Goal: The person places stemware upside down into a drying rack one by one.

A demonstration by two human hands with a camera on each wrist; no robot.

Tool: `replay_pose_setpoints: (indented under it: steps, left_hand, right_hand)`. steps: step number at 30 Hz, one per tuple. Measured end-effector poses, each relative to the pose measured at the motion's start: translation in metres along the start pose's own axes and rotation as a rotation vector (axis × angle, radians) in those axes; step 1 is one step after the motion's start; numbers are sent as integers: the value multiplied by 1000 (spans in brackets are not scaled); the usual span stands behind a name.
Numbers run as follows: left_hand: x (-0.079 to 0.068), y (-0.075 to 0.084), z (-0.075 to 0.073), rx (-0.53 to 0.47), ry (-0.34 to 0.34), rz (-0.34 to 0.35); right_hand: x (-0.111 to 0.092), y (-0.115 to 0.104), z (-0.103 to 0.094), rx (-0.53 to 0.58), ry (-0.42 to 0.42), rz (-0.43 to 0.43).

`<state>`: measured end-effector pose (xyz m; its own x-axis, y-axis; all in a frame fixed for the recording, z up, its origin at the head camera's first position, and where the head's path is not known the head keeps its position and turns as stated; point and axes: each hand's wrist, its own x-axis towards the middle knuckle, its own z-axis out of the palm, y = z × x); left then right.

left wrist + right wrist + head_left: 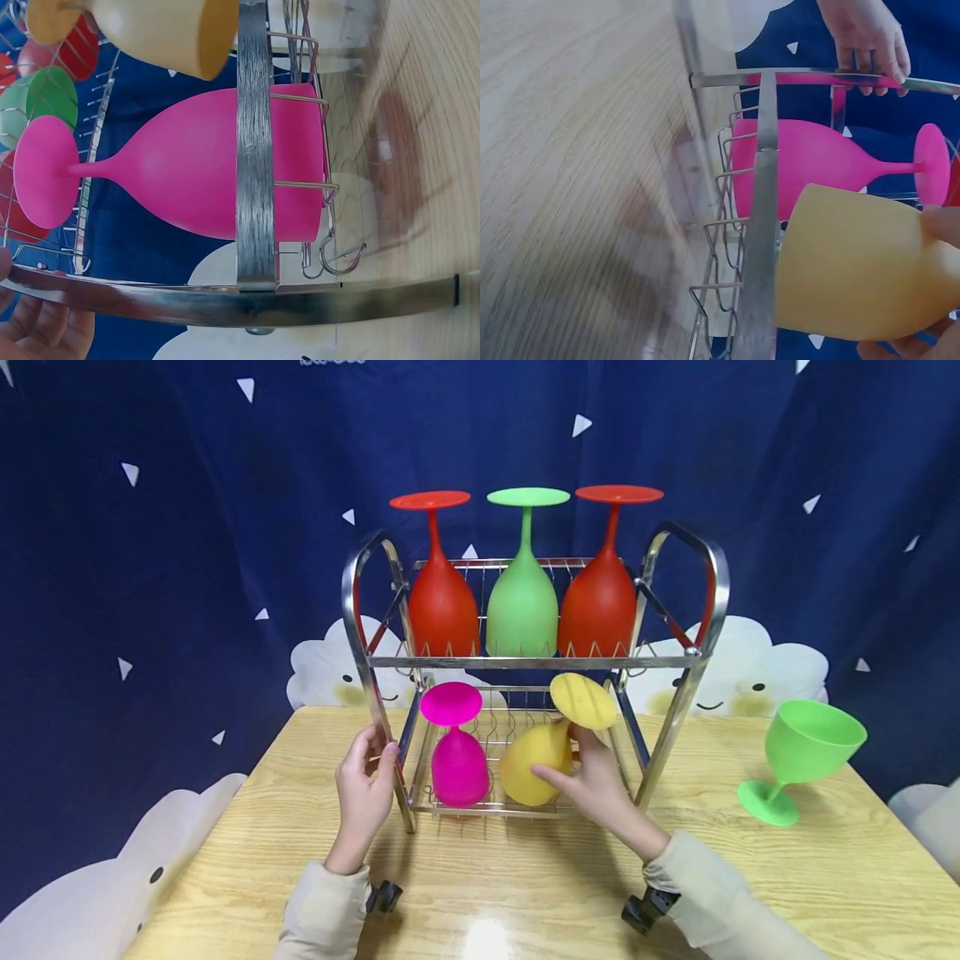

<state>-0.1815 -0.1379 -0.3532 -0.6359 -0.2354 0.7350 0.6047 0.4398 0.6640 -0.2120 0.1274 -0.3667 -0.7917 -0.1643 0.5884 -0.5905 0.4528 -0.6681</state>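
Observation:
My right hand (597, 774) grips a yellow goblet (534, 762) by its bowl, tilted upside down at the lower shelf of a two-tier metal rack (480, 810). In the right wrist view the goblet's bowl (855, 266) is close behind the front rail. Left of it, a magenta goblet (459, 768) stands upside down on that shelf, seen large in the left wrist view (180, 165). My left hand (365, 785) holds the rack's left front post, thumb in front and fingers behind.
Upside down on the upper shelf are a red goblet (444, 610), a light green goblet (522, 610) and another red goblet (600, 610). A bright green goblet (810, 747) stands upright on the wooden table (750, 877), right of the rack. Behind hangs a dark blue curtain (225, 568).

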Motion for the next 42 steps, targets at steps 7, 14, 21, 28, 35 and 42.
replay_pose_setpoints:
  steps: [7,14,21,28,35,42]
  left_hand:
    - [-3,-31,3,-4,-7,-15]
    - [-2,-21,2,1,-14,-11]
    - [0,1,0,22,-20,-24]
    - [-2,-17,0,16,-12,-15]
    - [-4,-35,1,8,-9,-22]
    - [0,-5,0,25,-13,-18]
  right_hand:
    - [5,8,16,-81,-39,21]
    - [8,15,28,-165,-61,54]
    - [10,22,35,-182,-54,28]
    - [12,24,41,-168,-95,77]
    - [12,28,44,-147,-100,140]
    - [8,25,39,-77,-107,211]
